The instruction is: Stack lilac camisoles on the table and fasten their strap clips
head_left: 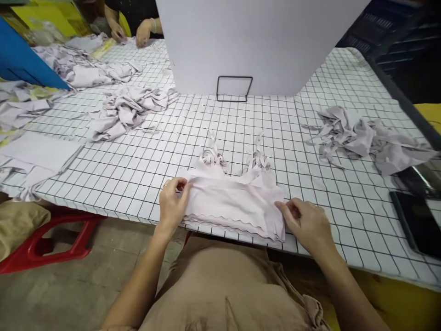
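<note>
In front of me, at the table's near edge, lies a flat stack of pale pink camisole tops (230,197) with scalloped hems toward me. Their thin straps bunch up at the far side. My left hand (174,202) pinches the top's upper left corner between thumb and fingers. At the right side edge, my right hand (305,220) has its thumb and fingertips closed on the fabric. How many layers each hand holds is hidden.
A white board (262,46) with a wire stand rises behind. Heaps of pale garments (127,110) lie at left, another pile (368,138) at right. A black phone (418,225) rests near the right edge. A co-worker's hands (143,33) handle cloth across the table.
</note>
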Available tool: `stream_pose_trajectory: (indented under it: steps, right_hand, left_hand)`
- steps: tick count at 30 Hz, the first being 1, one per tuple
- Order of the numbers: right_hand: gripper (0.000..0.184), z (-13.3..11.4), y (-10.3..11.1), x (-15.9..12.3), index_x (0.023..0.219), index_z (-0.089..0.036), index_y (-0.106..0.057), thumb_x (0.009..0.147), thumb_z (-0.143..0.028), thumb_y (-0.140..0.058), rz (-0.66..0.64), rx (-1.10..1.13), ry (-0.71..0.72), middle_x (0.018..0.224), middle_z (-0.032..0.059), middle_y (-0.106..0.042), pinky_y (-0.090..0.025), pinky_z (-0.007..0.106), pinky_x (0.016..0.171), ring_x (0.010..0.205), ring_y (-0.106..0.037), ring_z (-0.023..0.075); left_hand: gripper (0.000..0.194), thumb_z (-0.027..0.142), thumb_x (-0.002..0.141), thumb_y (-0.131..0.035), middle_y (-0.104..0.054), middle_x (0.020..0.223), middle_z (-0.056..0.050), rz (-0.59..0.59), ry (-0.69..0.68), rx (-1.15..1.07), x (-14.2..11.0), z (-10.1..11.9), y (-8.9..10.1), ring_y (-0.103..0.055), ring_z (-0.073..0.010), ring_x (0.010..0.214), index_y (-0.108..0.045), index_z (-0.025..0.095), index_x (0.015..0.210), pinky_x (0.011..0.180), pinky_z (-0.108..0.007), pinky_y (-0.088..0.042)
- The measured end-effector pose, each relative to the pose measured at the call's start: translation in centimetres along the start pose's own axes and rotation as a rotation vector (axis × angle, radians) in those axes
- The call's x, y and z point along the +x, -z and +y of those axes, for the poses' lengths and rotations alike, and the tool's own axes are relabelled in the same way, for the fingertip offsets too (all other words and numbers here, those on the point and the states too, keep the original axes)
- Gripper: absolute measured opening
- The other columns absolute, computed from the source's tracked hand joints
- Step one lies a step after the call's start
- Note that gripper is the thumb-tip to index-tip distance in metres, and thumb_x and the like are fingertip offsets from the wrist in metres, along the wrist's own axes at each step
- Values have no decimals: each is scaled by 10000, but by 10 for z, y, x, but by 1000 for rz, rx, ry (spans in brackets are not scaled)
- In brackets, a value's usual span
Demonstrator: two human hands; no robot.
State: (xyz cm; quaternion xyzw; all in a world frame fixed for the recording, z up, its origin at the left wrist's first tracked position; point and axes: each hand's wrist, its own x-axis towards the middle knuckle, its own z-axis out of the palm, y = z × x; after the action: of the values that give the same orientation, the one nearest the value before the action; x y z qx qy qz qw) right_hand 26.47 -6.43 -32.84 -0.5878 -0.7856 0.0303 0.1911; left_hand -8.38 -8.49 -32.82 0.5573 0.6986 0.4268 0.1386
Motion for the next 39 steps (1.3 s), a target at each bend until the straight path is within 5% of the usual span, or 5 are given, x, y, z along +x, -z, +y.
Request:
stream_pose_trajectory:
  steps: [10,19,25,32,39]
  right_hand:
    - [581,-43,-10,-23,1547,-187,-348,1038,-467,-368,-116,-94,223,1549,198,-460,-193,691,1158,1445,-397,377]
    - [710,-7,3,-29,1629,-238,-155,1030,-579,-328,-262,-16,242,1629,185,-335,-263,782,1080,1533,-249,397]
    - [228,-34,24,81,1124,-223,-680,1012,-340,-519,77,333,251,1025,96,-744,-535,434,865,996,-660,256]
    - [376,-115,-51,255,663,-192,-574,875,-490,-660,-301,287,92,938,131,-693,-337,642,1030,1129,-503,358]
    - [69,-125,-86,286,833,-169,-601,869,-192,-546,-382,542,47,847,86,-702,-496,433,868,886,-617,217]
  left_hand:
    - [540,371,995,-534,-439,1554,-181,-202,-342,235,-19,-3,3,-355,-345,1489,-443,189,1496,1168,-557,-379]
    - [697,356,1033,-472,-79,1711,-130,-337,-398,298,-40,-12,-4,-41,-353,1575,-123,298,1634,1217,-636,-246]
    - [624,386,1023,-501,-224,1681,-146,-299,-374,334,-32,-15,4,-113,-374,1566,-280,274,1596,1198,-706,-215]
    - [302,277,984,-580,-667,1345,-103,-98,-382,44,33,-2,7,-562,-298,1348,-656,249,1275,1085,-537,-515]
    - [213,216,988,-549,-719,1021,-87,-341,-391,-108,49,14,-6,-700,-197,903,-694,196,1143,795,-352,-614]
